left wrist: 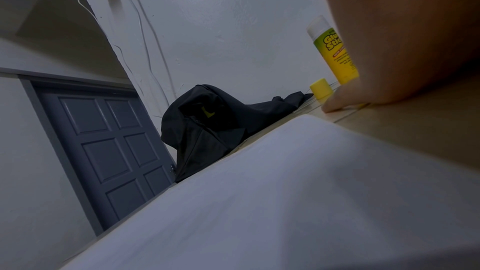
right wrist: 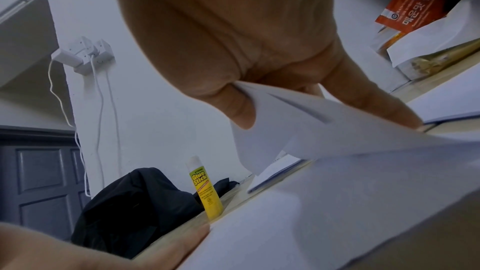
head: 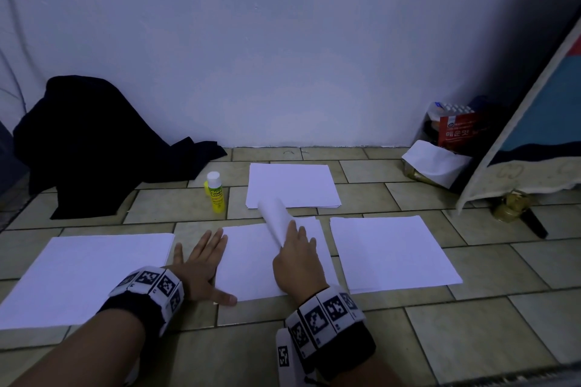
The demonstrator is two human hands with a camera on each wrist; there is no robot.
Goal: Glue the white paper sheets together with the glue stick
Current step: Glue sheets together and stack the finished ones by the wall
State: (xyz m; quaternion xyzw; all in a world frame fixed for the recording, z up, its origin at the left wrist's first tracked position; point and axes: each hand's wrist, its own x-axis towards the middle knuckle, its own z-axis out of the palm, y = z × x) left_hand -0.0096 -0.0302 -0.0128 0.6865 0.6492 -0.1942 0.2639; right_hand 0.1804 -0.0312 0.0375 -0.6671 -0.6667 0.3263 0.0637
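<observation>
Holding down the near work, the left hand (head: 201, 264) lies flat with fingers spread, palm on the beige tiled floor (head: 471, 324) and thumb and fingertips at the left edge of the centre sheet of white paper (head: 248, 264). Right hand (head: 297, 256) rests on the same sheet; the right wrist view shows thumb and fingers pinching the curled top white sheet (head: 276, 217), which is lifted and rolled back toward the far side. Judgement: the step in hand is peeling or placing the upper sheet over the lower one; whether glue is on the paper cannot be told.

To the left lies a flat white paper stack (head: 85, 276), to the right another white paper stack (head: 393, 251), neither touched. Beyond the centre sheet lies a far white paper stack (head: 292, 184). Just left of it stands the yellow-and-green glue stick (head: 215, 192), upright, uncapped, with its small yellow cap (left wrist: 321, 88) beside it, apart from both hands.

Next move, as judged: either reach for the stick and coat the exposed face, or lower the curl squarely and press it flat; edges need aligning while the left hand steadies the base
</observation>
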